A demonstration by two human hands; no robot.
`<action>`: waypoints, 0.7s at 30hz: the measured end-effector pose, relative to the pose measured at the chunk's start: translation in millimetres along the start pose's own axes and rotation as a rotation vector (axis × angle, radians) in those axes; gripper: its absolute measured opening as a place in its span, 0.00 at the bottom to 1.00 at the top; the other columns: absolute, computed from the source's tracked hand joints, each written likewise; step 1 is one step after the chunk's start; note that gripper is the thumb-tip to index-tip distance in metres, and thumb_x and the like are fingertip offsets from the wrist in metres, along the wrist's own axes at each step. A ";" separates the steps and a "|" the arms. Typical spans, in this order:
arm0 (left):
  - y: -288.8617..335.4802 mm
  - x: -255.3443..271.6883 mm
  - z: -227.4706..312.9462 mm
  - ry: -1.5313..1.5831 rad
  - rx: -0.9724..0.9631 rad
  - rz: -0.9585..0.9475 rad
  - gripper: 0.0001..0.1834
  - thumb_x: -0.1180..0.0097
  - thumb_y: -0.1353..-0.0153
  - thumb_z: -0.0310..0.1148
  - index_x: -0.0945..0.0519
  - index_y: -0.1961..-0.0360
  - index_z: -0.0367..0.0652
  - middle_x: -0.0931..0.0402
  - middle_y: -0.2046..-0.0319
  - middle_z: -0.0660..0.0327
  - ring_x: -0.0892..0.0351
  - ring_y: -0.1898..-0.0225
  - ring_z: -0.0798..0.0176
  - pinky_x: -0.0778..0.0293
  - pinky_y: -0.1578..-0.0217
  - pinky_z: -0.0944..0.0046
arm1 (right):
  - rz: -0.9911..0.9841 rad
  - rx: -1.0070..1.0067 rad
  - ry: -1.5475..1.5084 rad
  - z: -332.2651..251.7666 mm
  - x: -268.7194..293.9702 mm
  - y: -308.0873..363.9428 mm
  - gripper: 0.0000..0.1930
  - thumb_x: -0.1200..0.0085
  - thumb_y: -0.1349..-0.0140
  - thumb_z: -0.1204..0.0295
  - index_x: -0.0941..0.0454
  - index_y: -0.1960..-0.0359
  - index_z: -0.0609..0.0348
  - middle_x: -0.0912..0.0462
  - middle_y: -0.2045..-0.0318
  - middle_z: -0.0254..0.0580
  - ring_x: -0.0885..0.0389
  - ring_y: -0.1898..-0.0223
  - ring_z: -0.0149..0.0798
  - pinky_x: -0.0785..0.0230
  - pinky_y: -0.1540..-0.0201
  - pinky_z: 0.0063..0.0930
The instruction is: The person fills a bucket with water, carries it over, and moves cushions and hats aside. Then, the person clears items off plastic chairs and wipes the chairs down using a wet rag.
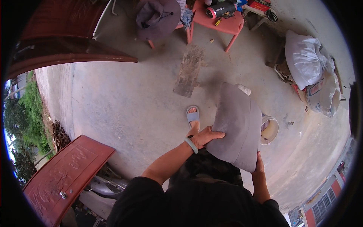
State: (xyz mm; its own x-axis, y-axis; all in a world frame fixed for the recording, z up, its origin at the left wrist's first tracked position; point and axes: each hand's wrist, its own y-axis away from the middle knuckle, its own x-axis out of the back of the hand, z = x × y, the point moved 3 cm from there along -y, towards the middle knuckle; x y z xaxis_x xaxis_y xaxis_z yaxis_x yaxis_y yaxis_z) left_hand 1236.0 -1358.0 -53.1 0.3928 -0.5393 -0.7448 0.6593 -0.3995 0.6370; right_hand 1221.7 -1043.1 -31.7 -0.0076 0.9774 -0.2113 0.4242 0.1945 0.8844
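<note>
On the left, the forearm reaches in from the lower edge of the view, bent at the elbow and angled up and rightward, a pale green bangle (191,145) at the wrist. The left hand (204,137) grips the left side of a grey fabric piece (235,126), its thumb pressed flat on the upper face and its fingers tucked mostly out of sight beneath.

The fabric piece, cushion-like with a curved seam, is held in the air over the concrete floor (124,102), between a grey slide sandal (193,117) and a white bucket (277,126). It looks light, soft and slightly padded, likely to sag unless supported on both sides; the matte cloth should not slip, and nothing about it seems fragile. Opposite side edges seem the best places to hold, with a thumb above and fingers below.

On the right, the other forearm rises steeply, and the right hand (258,165) touches the near right corner. Its fingers are partly hidden, so how firmly they close cannot be told.
</note>
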 end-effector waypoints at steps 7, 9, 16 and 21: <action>-23.6 122.8 33.5 -0.622 0.329 0.181 0.32 0.50 0.42 0.52 0.31 0.49 0.33 0.27 0.54 0.57 0.29 0.52 0.60 0.35 0.48 0.65 | 0.326 -0.044 -0.236 -18.7 -31.4 39.1 0.30 0.54 0.42 0.56 0.38 0.43 0.63 0.30 0.48 0.51 0.30 0.48 0.45 0.36 0.47 0.36; -46.2 229.9 42.1 -1.384 -0.220 0.302 0.39 0.52 0.45 0.60 0.32 0.48 0.32 0.29 0.51 0.50 0.31 0.49 0.51 0.36 0.47 0.60 | 0.282 -0.026 -0.181 -19.9 -29.3 36.5 0.30 0.53 0.43 0.55 0.38 0.43 0.63 0.30 0.49 0.50 0.30 0.48 0.45 0.36 0.48 0.36; -79.3 287.0 106.1 -0.967 -0.057 1.107 0.46 0.49 0.52 0.66 0.31 0.49 0.30 0.32 0.49 0.40 0.33 0.45 0.47 0.37 0.47 0.56 | 0.389 -0.055 0.011 -14.1 -5.9 34.8 0.33 0.49 0.47 0.53 0.38 0.45 0.64 0.29 0.51 0.49 0.29 0.51 0.44 0.37 0.49 0.36; -95.6 299.9 113.1 -0.991 -0.017 0.952 0.43 0.48 0.52 0.66 0.27 0.56 0.30 0.26 0.57 0.43 0.28 0.52 0.48 0.35 0.52 0.57 | 0.401 -0.079 0.000 -6.2 5.5 19.0 0.35 0.49 0.47 0.52 0.39 0.43 0.64 0.30 0.50 0.50 0.30 0.50 0.44 0.38 0.48 0.36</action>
State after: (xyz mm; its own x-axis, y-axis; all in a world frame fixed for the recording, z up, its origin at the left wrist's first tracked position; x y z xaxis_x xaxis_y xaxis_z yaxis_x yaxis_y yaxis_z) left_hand 1218.3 -1565.5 -314.9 0.0808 -0.8988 0.4309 0.4059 0.4245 0.8093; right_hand 1224.1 -1033.5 -13.5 0.1447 0.9770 0.1567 0.3230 -0.1964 0.9258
